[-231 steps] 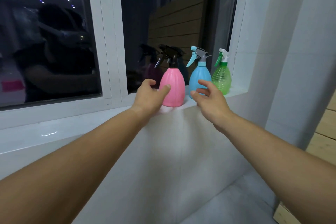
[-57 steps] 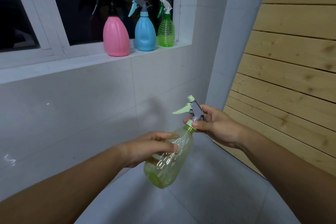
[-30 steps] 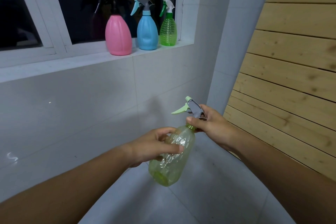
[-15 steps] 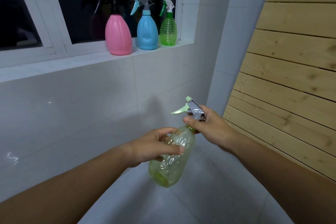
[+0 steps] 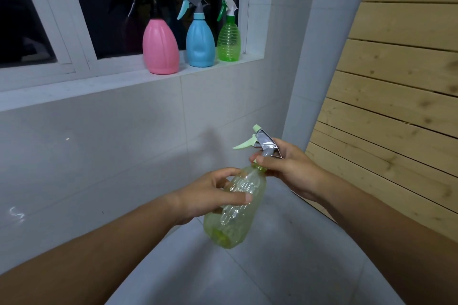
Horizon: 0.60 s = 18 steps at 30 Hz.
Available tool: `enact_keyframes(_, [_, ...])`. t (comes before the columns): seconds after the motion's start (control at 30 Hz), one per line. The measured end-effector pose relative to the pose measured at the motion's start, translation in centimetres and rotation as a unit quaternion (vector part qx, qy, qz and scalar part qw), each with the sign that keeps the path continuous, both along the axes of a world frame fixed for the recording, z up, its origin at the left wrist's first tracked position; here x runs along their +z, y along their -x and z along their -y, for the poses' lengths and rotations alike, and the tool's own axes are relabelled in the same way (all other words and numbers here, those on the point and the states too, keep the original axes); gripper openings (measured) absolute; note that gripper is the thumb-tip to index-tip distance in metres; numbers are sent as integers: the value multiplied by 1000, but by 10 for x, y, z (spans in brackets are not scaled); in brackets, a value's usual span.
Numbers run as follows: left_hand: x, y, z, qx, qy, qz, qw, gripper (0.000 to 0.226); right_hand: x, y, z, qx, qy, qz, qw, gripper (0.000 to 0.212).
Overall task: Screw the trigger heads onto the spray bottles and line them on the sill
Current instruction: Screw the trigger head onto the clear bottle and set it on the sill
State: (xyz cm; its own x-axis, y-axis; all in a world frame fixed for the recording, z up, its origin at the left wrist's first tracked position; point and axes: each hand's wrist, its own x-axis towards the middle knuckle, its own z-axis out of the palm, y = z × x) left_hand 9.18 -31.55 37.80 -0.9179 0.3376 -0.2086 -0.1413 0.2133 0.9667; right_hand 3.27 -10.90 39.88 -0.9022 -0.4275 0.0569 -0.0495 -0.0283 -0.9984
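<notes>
- on the sill [image 5: 99, 84], in the head view, three spray bottles stand in a row with their trigger heads on: a pink bottle [image 5: 160, 49], a blue bottle [image 5: 200, 44] just beside it, and a green bottle [image 5: 228, 42] at the right end, near the corner of the window frame. that share of the task looks done.
- below the sill, in front of the white tiled wall [image 5: 111, 143], a fourth, clear yellowish bottle [image 5: 233, 215] is held in mid-air. it is tilted with its neck up and to the right, well apart from the row.
- its trigger head [image 5: 262, 143] sits on the neck. whether the collar is fully tight cannot be told, so i judge the screwing step to be in hand or near its end.
- left to do, as i judge it: finish tightening, then stand this bottle on the sill, where bare ledge shows to the left of the pink bottle.
- the left hand [image 5: 210, 195] wraps the bottle's body from the left, thumb laid across the front and fingers curled round it.
- the right hand [image 5: 290, 171] grips the base of the trigger head at the collar, thumb in front and fingers curled behind the grey housing. the pale lever points left, away from the palm.
- both bare forearms reach in from the bottom corners.
</notes>
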Motion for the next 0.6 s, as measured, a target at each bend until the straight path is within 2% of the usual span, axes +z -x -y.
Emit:
enact_keyframes(0.17, [-1,-1,0,9,-2,-4,1000,46,-2,-3,2,-36,7,-15,999,26])
enact_keyframes(0.27, [0,-1,0,22,-10,-4,1000,48,-5,-3,6,-78,21,-4,997,12])
enact_keyframes(0.33, [1,0,-2,32,-18,-5,999,54,-5,-3,7,-71,48,24,996,6])
enact_keyframes(0.47, [1,2,-4,17,-39,3,999,51,0,-3,5,13,109,85,990,35])
enact_keyframes(0.53, [0,2,-3,15,-49,7,999,50,2,-4,6,22,116,84,990,36])
enact_keyframes(0.6, [0,2,-3,12,-50,2,999,50,2,-5,8,2,115,73,991,26])
